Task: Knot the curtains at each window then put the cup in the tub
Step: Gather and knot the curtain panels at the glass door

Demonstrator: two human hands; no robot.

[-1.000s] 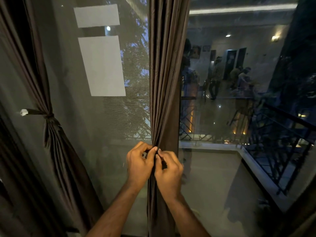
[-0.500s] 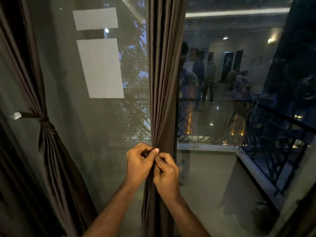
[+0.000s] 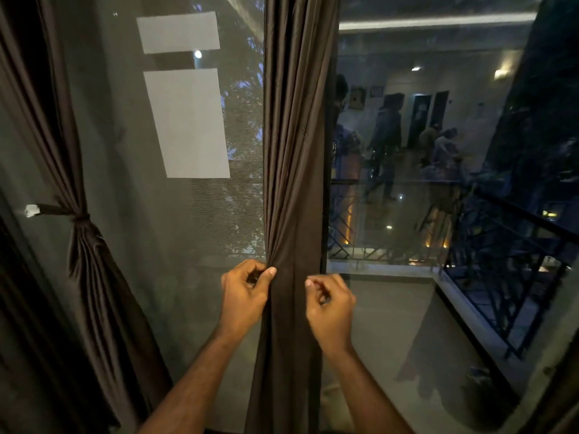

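Note:
A dark brown curtain (image 3: 294, 151) hangs straight down the middle of the window, bunched into narrow folds. My left hand (image 3: 246, 292) pinches its left edge between thumb and fingers at about waist height. Just to the right, my right hand (image 3: 329, 300) hovers in front of the curtain's right edge, its fingers curled and holding nothing. At the far left a second brown curtain (image 3: 91, 267) is gathered and tied with a band (image 3: 59, 210) fixed to the frame. No cup or tub is in view.
Behind the curtains are a mesh-screened pane (image 3: 175, 230) on the left and a glass pane (image 3: 407, 308) on the right, with reflections of people in a room. Outside lie a balcony floor and a black railing (image 3: 507, 277).
My hands, which were pressed together on the curtain, have moved apart. The right hand has let go and shifted right. The left still grips the fabric.

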